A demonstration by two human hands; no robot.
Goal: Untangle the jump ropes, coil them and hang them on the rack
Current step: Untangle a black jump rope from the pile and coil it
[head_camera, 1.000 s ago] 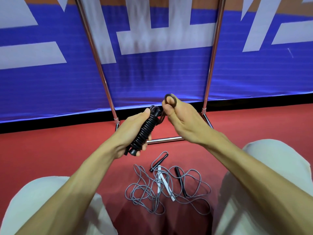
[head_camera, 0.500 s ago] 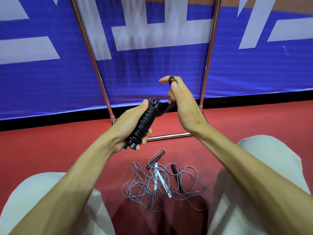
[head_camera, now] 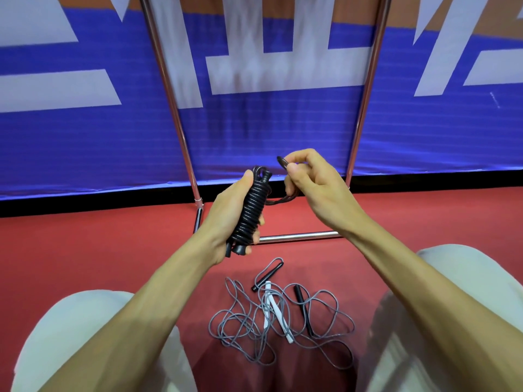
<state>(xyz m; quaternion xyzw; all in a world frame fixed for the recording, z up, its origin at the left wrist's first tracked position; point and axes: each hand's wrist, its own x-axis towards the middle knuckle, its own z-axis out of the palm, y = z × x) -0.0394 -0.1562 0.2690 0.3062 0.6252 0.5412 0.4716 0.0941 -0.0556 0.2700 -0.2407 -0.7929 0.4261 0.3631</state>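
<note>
While the left hand point(head_camera: 226, 219) curled round a black jump rope point(head_camera: 252, 210) wound tight into a stubby bundle, thumb lying up along its top and the dark handle ends poking out below the fingers, the right hand point(head_camera: 314, 188) pinched the rope's loose end point(head_camera: 281, 162) between thumb and forefinger; that end rose as a small loop above the fingertips, and a short slack stretch ran from the hand back to the upper part of the bundle; both hands were held in the air above the red floor point(head_camera: 85, 250), in front of the rack point(head_camera: 181, 123), whose two shiny uprights stood before a blue banner point(head_camera: 85, 142) with pale lettering and whose low crossbar point(head_camera: 297, 237) showed just behind the bundle's lower end. Lower down, between the person's pale-trousered knees point(head_camera: 70, 335), a tangle of grey ropes point(head_camera: 240, 326) lay on the floor; two white handles point(head_camera: 278, 315) crossed in its middle; one black handle point(head_camera: 268, 274) lay at its far edge and another point(head_camera: 302, 309) just right of the white ones.
</note>
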